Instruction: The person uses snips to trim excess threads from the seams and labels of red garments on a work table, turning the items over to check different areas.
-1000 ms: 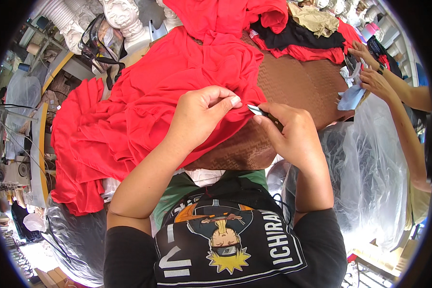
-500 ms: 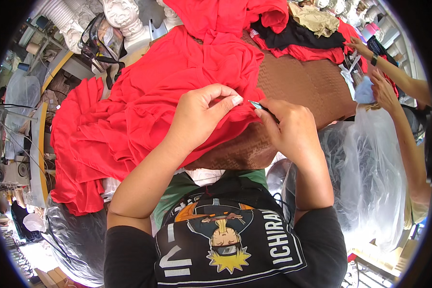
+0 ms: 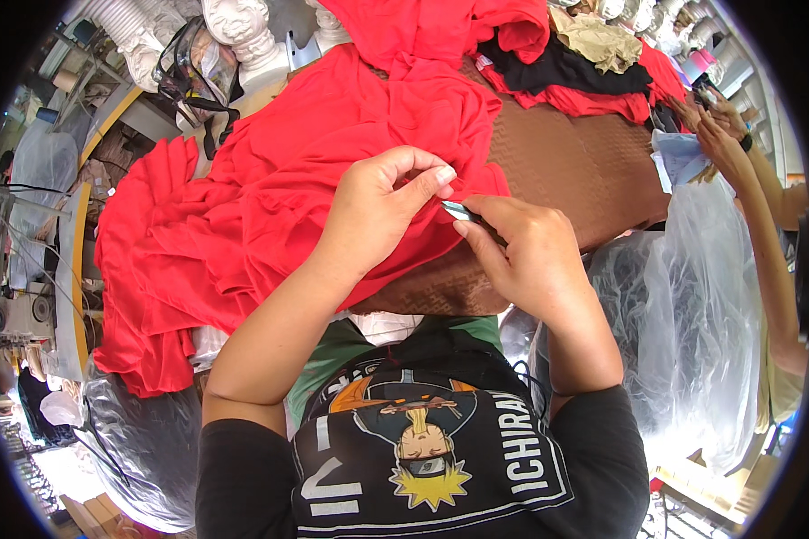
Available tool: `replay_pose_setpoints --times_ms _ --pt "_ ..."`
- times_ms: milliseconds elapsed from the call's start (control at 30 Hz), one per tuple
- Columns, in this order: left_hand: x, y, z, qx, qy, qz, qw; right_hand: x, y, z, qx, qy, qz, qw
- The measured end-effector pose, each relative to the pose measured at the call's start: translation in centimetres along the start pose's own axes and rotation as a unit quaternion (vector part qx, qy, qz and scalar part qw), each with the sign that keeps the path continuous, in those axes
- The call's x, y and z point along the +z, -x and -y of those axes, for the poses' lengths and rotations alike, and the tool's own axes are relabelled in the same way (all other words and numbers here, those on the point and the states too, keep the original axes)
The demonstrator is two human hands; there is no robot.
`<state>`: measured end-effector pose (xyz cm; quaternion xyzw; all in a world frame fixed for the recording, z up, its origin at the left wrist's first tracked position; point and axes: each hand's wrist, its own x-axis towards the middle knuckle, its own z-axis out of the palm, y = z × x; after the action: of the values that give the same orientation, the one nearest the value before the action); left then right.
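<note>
Red fabric lies in loose folds across a brown patterned cloth in front of me. My left hand is above the fabric, thumb and forefinger pinched together. What they hold, if anything, is too small to make out. From the fingers of my right hand the short shiny blades of thread snips point left, just below my left fingertips. The rest of the snips is hidden in the hand.
At right, another person's hands hold a pale blue piece. Clear plastic sheeting hangs below them. Black and red garments with crumpled tan paper lie at the back. A sewing machine stands at far left.
My right hand has moved slightly left, bringing the snips' blades under my left fingertips. My left hand stays pinched in nearly the same spot. The other person's hands have come closer together.
</note>
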<state>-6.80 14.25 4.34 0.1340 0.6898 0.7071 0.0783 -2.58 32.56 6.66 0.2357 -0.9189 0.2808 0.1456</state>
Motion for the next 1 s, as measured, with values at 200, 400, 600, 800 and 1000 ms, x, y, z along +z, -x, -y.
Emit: replay_pose_setpoints --times_ms 200,400,600,800,1000 --pt "0.1 0.1 -0.2 0.001 -0.006 -0.002 1.000 0.4 -0.1 -0.1 -0.010 0.022 0.004 1.000" --pt "-0.3 0.0 -0.7 0.035 -0.011 -0.040 0.999 0.7 -0.1 -0.3 -0.011 0.039 -0.012 0.999" --pt "-0.7 -0.1 -0.4 0.038 -0.018 -0.049 0.998 1.4 -0.3 0.2 0.004 0.032 -0.008 0.999" --pt "-0.6 -0.1 -0.6 0.032 -0.007 -0.041 0.999 2.3 -0.6 0.1 0.010 0.067 -0.002 0.998" --pt "-0.7 0.3 -1.3 0.031 -0.007 0.001 1.000 2.1 -0.9 0.4 0.013 0.094 0.011 0.995"
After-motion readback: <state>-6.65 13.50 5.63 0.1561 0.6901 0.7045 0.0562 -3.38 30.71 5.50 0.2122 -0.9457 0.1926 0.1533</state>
